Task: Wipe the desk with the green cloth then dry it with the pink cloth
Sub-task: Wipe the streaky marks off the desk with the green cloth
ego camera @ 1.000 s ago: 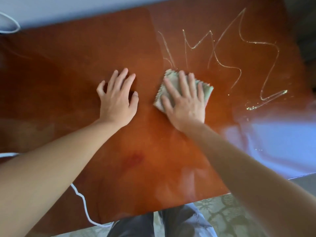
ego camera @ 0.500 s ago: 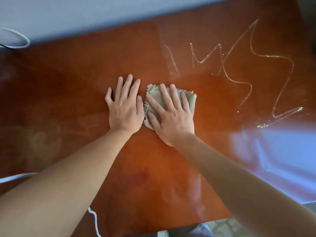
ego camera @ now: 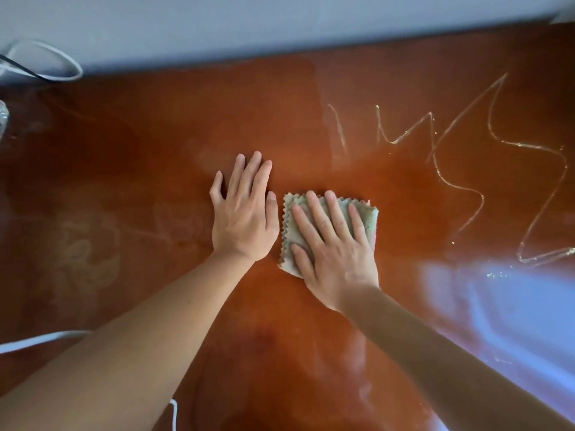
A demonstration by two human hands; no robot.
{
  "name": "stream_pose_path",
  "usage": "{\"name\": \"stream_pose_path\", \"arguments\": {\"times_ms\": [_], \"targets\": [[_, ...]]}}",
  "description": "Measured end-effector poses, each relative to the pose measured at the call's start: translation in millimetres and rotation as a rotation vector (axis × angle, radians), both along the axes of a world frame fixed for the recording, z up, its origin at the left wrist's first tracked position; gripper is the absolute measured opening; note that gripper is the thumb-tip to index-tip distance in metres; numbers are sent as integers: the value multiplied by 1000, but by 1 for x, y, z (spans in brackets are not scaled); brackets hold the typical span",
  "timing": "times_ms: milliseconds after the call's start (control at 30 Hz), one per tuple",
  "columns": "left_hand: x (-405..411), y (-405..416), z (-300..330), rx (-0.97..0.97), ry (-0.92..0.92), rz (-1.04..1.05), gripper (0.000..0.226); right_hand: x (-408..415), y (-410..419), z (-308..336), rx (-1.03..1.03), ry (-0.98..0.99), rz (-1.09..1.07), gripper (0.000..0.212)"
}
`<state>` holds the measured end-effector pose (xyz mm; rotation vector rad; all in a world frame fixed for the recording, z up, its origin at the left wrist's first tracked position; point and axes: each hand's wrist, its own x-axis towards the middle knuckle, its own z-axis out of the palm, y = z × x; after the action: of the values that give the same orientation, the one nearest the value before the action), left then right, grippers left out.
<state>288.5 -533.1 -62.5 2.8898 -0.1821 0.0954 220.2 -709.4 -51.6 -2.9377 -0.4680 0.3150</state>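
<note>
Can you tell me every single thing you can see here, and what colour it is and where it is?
desk: one, shiny reddish-brown, fills most of the view
green cloth: one, pale green, folded, zigzag edges, mid-desk under the right hand
squiggly wet lines: several, whitish, far right part of the desk
white cable: one, white, by the desk's near left edge
cable loop: one, white and dark, far left corner
wall: one, pale grey, behind the desk
left hand: one, flat on the desk beside the cloth
right hand: one, fingers spread, pressing on the cloth
</note>
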Motion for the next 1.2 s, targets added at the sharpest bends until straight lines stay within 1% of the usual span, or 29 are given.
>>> {"name": "stream_pose_path", "arguments": {"times_ms": [67, 133, 267, 333, 400, 500, 567, 633, 700, 733, 867, 967, 1033, 1133, 1200], "targets": [[0, -1, 0, -7, -7, 1, 50, 15, 2, -1, 0, 6, 30, 62], [0, 0, 0, -30, -6, 12, 46, 52, 4, -1, -34, 8, 54, 62], [-1, 0, -1, -74, -24, 31, 42, 152, 18, -1, -57, -17, -51, 63], [-1, 1, -2, -60, -39, 26, 44, 179, 22, 1, -49, -12, -81, 63], [0, 1, -1, -55, -39, 23, 46, 170, 22, 0, -37, -17, -90, 64], [-1, 2, -1, -47, -30, 16, 47, 107, 14, 1, -43, -27, -103, 65], [-1, 3, 0, -33, -22, 7, 47, 65, 8, 1, -48, 10, -77, 65], [-1, 3, 0, -29, -24, -2, 46, 49, 1, 1, -58, 34, -28, 66], [0, 2, 0, -31, -25, -5, 46, 65, -10, 1, -82, 35, -18, 66], [0, 2, -1, -29, -22, -3, 46, 80, -17, 0, -83, 30, -57, 66], [0, 2, -4, -14, -17, -12, 46, 143, -53, 0, -65, 30, -323, 69], [1, 2, -5, -7, -11, -7, 46, 150, -41, 1, -69, 38, -413, 69], [0, 2, -4, -16, 0, -4, 45, 131, -16, 3, -74, 25, -363, 68], [-1, 3, -3, -27, 23, -10, 43, 80, 17, 3, -81, 20, -179, 66], [-1, 3, -3, -22, 41, -16, 44, 58, 22, 3, -92, 40, -85, 64]]}}
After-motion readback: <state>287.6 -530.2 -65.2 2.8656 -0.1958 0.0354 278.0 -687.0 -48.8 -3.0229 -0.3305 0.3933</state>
